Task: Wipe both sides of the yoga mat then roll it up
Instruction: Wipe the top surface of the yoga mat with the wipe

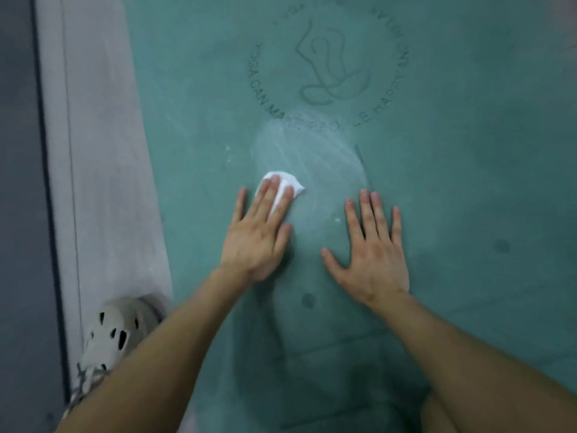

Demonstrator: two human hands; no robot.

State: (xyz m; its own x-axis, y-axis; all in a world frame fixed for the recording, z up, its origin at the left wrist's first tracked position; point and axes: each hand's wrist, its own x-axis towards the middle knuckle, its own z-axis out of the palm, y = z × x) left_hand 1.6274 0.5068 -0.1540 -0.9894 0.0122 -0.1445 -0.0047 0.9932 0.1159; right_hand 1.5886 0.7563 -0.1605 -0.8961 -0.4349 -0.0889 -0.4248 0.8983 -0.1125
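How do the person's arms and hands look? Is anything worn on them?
Nothing is worn. The left hand and the right hand have no gloves, rings or watch. The left forearm and the right forearm are bare to the picture's edge; no sleeve shows. The nails look short.

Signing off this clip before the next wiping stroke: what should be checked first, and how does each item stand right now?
1. White cloth under the grip: it lies beneath the straight fingers of the left hand, pressed to the mat. Ok.
2. Right hand bracing: flat on the yoga mat, fingers spread. Ok.
3. Mat lying flat: no fold or curl in view. Ok.
4. Surface clean: white streaks show just ahead of the cloth. Not ok.
5. Underside wiped: hidden. Cannot tell.
6. Shoe off the mat: beside its left edge. Ok.
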